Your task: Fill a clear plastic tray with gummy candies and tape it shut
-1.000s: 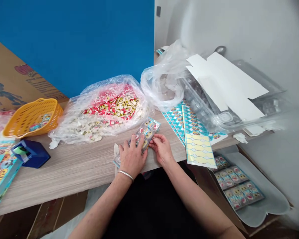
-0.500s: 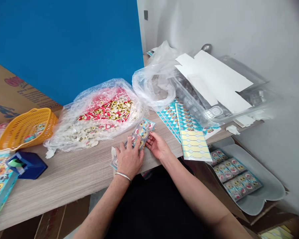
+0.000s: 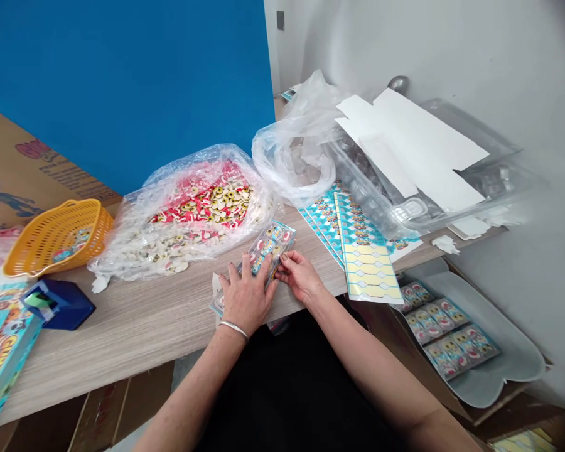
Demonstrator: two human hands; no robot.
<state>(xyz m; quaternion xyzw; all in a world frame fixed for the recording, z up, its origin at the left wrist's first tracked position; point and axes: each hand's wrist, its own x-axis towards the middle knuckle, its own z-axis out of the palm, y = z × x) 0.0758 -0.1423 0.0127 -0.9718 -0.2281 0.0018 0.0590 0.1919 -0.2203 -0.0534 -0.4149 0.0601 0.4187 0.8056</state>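
A clear plastic blister pack [image 3: 277, 233] with colourful printed pieces inside lies slantwise near the table's front edge. My left hand [image 3: 245, 296] rests flat on its near half with fingers spread, hiding part of it. At the pack's right edge my right hand [image 3: 302, 276] has its thumb and fingertips pinched on the rim. Behind the pack sits a clear bag [image 3: 202, 201] full of small red, white and yellow pieces. Sheets of blue and yellow stickers [image 3: 370, 251] lie to the right of my right hand.
An orange basket [image 3: 56, 232] and a blue tape dispenser [image 3: 59, 304] stand at left. White card [image 3: 414, 138] lies on clear plastic trays [image 3: 405, 216] at back right, beside an open plastic bag [image 3: 294, 160]. Below right, a carton holds several filled packs [image 3: 461, 348].
My right thumb and fingers have shifted slightly along the pack's right edge. My left hand stays flat on the pack. The whole view has shifted a little.
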